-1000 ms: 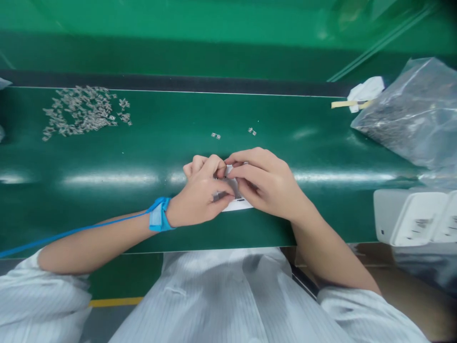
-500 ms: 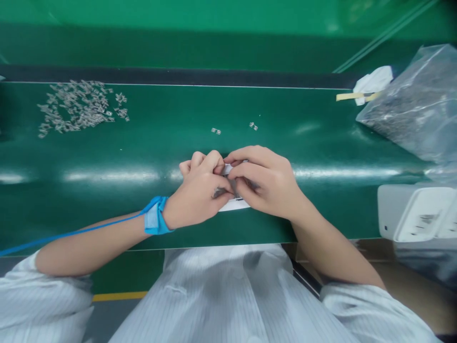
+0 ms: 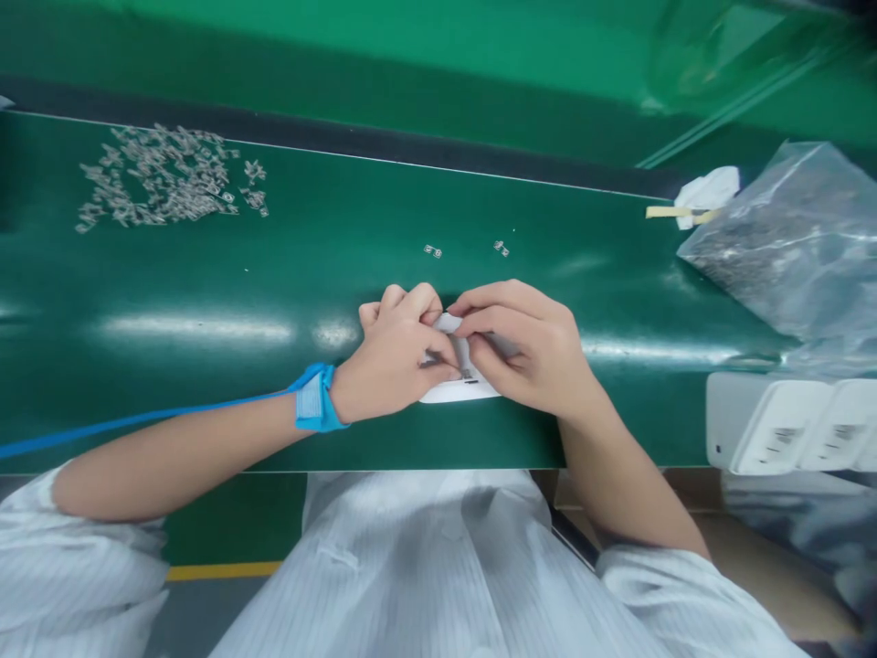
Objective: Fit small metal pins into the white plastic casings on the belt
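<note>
A white plastic housing (image 3: pixel 458 393) lies on the green work surface, mostly hidden beneath both hands. My left hand (image 3: pixel 392 358) reaches in from the left. Its thumb and forefinger are pinched over the inside of the housing, and whatever is between them cannot be made out; the other fingers are curled at the far edge. From the right, my right hand (image 3: pixel 531 343) grips the housing, fingertips at its far rim and thumb bent inside. Two small metal contact pieces, one at the left (image 3: pixel 432 250) and one at the right (image 3: pixel 501 248), lie beyond the hands.
A heap of small metal pieces (image 3: pixel 164 183) is spread at the far left. At right stand several white plastic housings (image 3: pixel 774 428) in a row, with a clear bag of small parts (image 3: pixel 787 247) behind. A blue wrist strap (image 3: pixel 319 399) with its cord is on my left wrist.
The view has tilted and shifted slightly. My right thumb and fingers have drawn a little away from the left fingertips, so more of the housing's inside shows. Both hands remain at the housing.
</note>
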Demonstrator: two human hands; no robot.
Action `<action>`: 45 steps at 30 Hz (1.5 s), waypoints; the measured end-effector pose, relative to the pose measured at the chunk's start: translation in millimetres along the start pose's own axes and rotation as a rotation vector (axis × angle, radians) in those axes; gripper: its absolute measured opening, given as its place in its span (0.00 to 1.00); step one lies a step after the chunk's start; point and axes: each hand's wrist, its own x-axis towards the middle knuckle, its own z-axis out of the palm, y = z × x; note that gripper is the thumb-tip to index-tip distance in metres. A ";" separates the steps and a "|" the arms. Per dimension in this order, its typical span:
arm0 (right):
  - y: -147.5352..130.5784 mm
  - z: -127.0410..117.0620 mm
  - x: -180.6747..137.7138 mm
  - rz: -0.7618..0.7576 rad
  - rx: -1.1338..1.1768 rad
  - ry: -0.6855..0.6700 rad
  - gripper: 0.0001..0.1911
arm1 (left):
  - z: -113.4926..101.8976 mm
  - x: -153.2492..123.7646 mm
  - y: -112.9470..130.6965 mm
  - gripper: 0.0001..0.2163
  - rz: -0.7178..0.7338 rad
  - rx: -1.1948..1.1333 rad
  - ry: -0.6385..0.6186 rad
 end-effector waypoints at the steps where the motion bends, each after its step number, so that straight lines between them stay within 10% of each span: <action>1: -0.1 0.2 -0.1 0.003 -0.002 0.000 0.09 | -0.4 0.1 -0.3 0.06 -0.002 -0.004 0.002; 25: -2.2 7.9 -4.3 0.012 -0.346 -0.011 0.09 | -2.0 1.5 -5.3 0.09 0.089 0.057 -0.109; 34: 1.0 13.5 -5.6 0.153 -0.211 0.155 0.11 | -6.6 -15.3 -15.3 0.04 0.201 0.346 0.479; 45: 3.3 15.8 -1.2 0.144 -0.181 0.185 0.10 | 0.4 -6.4 -13.7 0.01 0.082 0.311 0.406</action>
